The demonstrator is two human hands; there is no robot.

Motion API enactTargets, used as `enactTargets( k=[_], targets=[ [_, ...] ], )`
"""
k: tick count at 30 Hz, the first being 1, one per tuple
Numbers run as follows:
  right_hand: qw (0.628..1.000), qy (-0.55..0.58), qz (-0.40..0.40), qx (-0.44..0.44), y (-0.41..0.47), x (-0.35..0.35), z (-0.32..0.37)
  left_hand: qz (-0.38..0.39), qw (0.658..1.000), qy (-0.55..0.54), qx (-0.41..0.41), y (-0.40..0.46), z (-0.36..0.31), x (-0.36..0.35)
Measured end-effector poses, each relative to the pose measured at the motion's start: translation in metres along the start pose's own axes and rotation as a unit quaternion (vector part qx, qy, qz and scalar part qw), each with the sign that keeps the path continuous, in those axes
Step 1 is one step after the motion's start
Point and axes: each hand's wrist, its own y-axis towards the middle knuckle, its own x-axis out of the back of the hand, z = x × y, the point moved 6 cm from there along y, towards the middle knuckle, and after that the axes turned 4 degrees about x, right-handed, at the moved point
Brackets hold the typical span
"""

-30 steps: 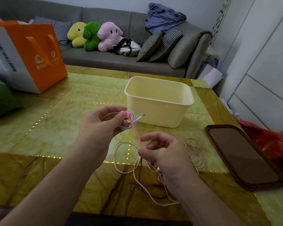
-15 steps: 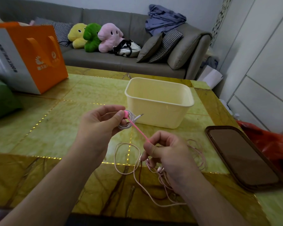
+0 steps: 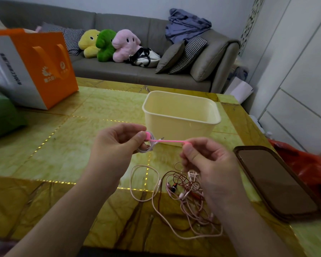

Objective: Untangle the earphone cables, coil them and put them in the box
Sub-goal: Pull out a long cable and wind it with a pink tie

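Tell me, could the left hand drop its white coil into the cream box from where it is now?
Probably yes. The left hand holds the white coil just in front of the open cream box, with nothing between; but the right hand pinches the pink tie attached to it.

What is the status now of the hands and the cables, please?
Left hand holds white coil. Right hand pinches pink tie, stretched level. Tangled cables on table. Box open, unobstructed.

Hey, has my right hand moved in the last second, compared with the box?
Yes. The right hand has swung right and up, pulling the pink tie level across the box front.
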Motion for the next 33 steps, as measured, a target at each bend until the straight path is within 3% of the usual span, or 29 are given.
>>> enactTargets(
  k=[3,8,12,16,20,25,33],
  targets=[
    [0.999,0.030,-0.011,0.033,0.004,0.006,0.006,0.024,1.000,0.015,0.005,-0.002,0.001,-0.005],
    [0.986,0.159,0.043,0.017,0.006,0.003,0.022,0.024,0.998,0.053,-0.001,-0.004,0.003,-0.008],
    [0.978,0.194,0.068,-0.038,0.002,-0.002,0.026,0.026,0.996,0.083,-0.028,-0.007,-0.003,-0.012],
    [0.977,0.161,0.081,-0.116,-0.006,-0.010,0.014,0.044,0.992,0.105,-0.048,-0.011,-0.004,-0.020],
    [0.986,0.038,0.086,-0.139,-0.011,-0.019,-0.003,0.058,0.988,0.124,-0.066,-0.015,-0.004,-0.027],
    [0.965,-0.247,0.070,-0.045,-0.012,-0.016,-0.003,0.070,0.984,0.140,-0.085,-0.018,-0.003,-0.031],
    [0.930,-0.364,0.056,0.012,-0.011,-0.019,0.004,0.099,0.970,0.197,-0.101,-0.026,-0.003,-0.041]
  ],
)
